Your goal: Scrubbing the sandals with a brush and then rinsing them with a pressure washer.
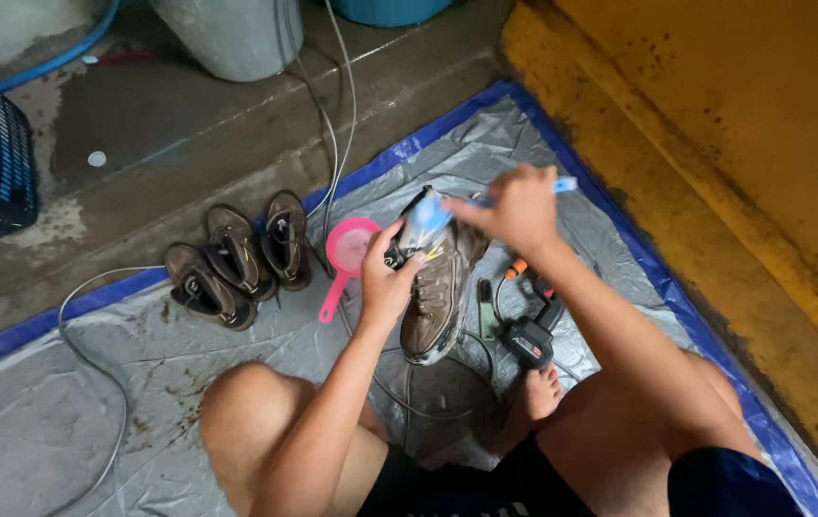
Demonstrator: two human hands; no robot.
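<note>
Work so far: the brown shoe (437,287) is mid-scrub, judging by the brush on it; three more brown shoes (236,258) wait in a row, seemingly not yet handled.
Shoe: toe up, on the grey tarp (93,421), just right of the pink scoop (347,251).
Left hand (385,282): closed on the shoe's upper edge, steadying it.
Right hand (519,211): closed round a blue brush (562,185), above the shoe's top.
Spray gun (528,335): on the tarp, just right of the shoe.

Brown shoe (437,292), upright on tarp
</note>
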